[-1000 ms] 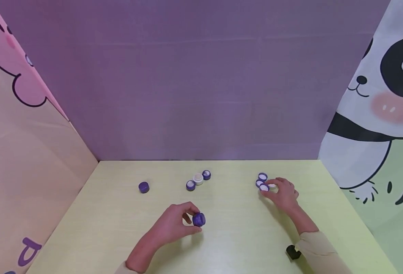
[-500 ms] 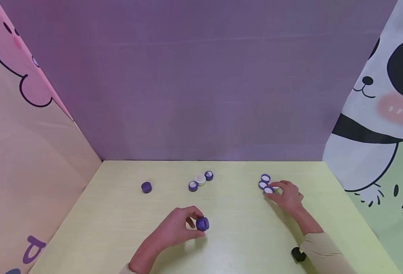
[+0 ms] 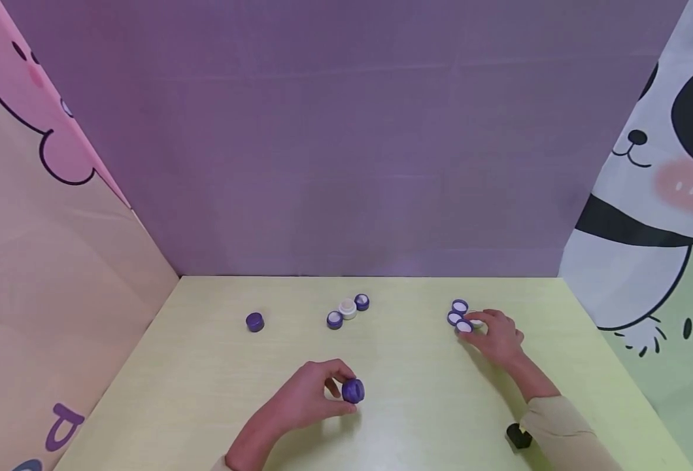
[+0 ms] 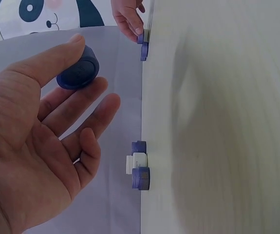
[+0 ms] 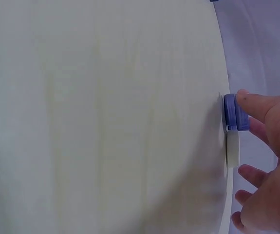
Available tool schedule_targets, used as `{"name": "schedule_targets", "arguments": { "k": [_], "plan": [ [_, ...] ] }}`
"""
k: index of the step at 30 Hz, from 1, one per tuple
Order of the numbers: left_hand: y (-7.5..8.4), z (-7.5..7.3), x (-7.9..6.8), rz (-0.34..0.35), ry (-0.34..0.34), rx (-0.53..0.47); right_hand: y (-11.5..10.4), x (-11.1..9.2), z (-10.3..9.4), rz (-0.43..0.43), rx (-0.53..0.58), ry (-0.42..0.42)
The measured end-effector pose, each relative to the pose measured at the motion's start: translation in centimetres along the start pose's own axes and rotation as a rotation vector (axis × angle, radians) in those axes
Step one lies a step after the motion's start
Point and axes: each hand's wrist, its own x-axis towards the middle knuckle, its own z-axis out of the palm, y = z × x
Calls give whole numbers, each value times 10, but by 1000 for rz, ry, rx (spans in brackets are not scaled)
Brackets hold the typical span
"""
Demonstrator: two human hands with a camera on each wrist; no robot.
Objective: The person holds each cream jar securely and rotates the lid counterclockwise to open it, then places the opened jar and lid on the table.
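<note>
In the head view my left hand pinches a small purple jar between thumb and fingers, raised above the table. The left wrist view shows the jar tilted, its dark round base towards the camera. At the right, my right hand grips a purple lid with thumb and fingertips, its white inside facing up. Two more upturned purple lids lie against it, and a white lid is partly hidden by the fingers. From the right wrist, the thumb touches the gripped purple lid.
Two purple jars and a white jar stand in a row at the back middle. One purple lidded-looking piece sits to the left. A black block lies beside the right sleeve. A purple wall closes the far edge.
My left hand has drawn slightly nearer with the purple jar. My right hand stays on the lids. The head view has shifted a little, so everything appears further right.
</note>
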Motion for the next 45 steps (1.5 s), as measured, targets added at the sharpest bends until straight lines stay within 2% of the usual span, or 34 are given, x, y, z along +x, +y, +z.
{"name": "schedule_targets", "arguments": {
  "k": [8, 13, 17, 25, 32, 39, 45],
  "plan": [
    [6, 3, 2, 0, -34, -7, -4, -3, -4, -28, 3, -2],
    [5, 7, 4, 16, -42, -22, -7, -4, -6, -34, 17, -15],
    [5, 9, 3, 1, -63, -38, -5, -4, -5, -35, 18, -16],
    [4, 11, 2, 11, -52, -36, 1, -4, -3, -58, 19, -9],
    [1, 13, 1, -13, -59, -51, 1, -4, -4, -88, 29, -16],
    [-1, 16, 0, 28, -29, -36, 1, -7, -6, -101, 30, -1],
    [-4, 16, 0, 36, -51, -37, -2, -11, -9, -132, 42, 4]
  ]
}}
